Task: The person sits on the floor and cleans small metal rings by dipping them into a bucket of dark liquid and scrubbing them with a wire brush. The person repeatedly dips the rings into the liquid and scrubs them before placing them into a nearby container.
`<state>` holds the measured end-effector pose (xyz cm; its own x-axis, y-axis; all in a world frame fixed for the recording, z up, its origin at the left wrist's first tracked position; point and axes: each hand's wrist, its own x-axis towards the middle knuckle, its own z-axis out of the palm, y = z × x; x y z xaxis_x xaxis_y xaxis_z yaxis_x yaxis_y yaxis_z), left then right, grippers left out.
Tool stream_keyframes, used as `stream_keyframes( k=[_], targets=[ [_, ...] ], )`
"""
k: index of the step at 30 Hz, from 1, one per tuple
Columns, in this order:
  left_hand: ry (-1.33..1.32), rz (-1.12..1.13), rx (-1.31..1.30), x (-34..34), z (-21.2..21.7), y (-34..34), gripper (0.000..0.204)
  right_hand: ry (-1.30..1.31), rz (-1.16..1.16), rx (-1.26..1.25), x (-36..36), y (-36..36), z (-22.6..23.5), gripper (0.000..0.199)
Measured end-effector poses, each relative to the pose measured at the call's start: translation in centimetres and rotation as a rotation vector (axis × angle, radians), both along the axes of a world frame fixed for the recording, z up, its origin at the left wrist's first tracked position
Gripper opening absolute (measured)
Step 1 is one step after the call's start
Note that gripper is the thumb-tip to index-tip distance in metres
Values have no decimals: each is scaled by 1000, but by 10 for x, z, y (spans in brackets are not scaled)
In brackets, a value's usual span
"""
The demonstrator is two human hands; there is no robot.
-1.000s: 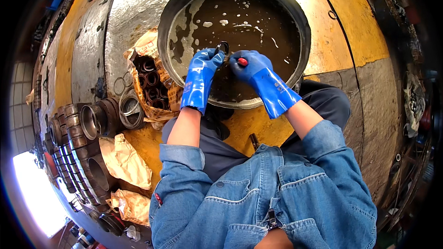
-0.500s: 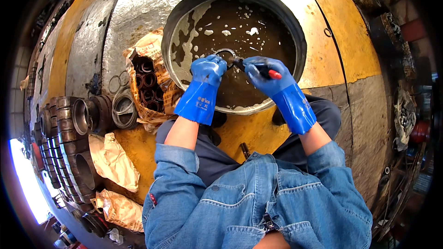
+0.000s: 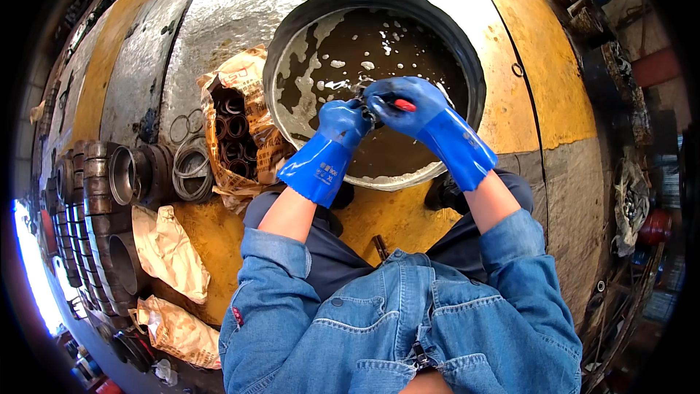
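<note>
Both my hands wear long blue rubber gloves and meet over a round dark basin [image 3: 274, 66] of murky brown liquid [image 3: 408, 47] with foam patches. My left hand [image 3: 343, 122] is closed on a metal ring, now mostly hidden by the gloves. My right hand [image 3: 410, 104] is wrapped round a black-handled tool with a red end [image 3: 405, 105]. The working end of this tool lies against the ring between my hands, and its kind cannot be made out.
Left of the basin, a torn paper sack [image 3: 251, 76] holds several dark rings. Beside it lie a wire coil [image 3: 192, 171], stacked metal rings [image 3: 98, 182] and crumpled paper bags [image 3: 171, 252]. A small ring [image 3: 518, 69] rests on the floor plates at right.
My right hand has moved left and closer to my left hand, turning its wrist. The ring, visible before between the hands, is now mostly covered. The view has shifted slightly.
</note>
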<state>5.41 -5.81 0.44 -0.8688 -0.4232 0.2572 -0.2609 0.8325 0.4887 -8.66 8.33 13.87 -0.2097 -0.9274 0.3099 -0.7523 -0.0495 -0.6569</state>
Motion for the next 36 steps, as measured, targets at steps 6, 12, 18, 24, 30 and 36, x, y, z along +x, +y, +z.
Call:
stream_keyframes(
  k=[6,12,18,24,30,36],
  targets=[
    [314,-162,499,2,-13,-10,14,104,-26,348,-12,-28,10,20],
    [23,98,533,28,12,-45,17,-295,-388,65,-51,52,-68,24],
    [233,844,65,82,62,-92,12,-460,-451,144,-47,117,-116,27],
    [1267,542,823,71,-43,-153,11,-387,-399,208,-32,123,-124,23],
    [911,389,1260,37,-55,-139,9,-223,-422,208,-45,133,-124,26],
    [345,373,917,23,43,-53,39,252,-295,-28,-65,140,-110,17]
  ],
)
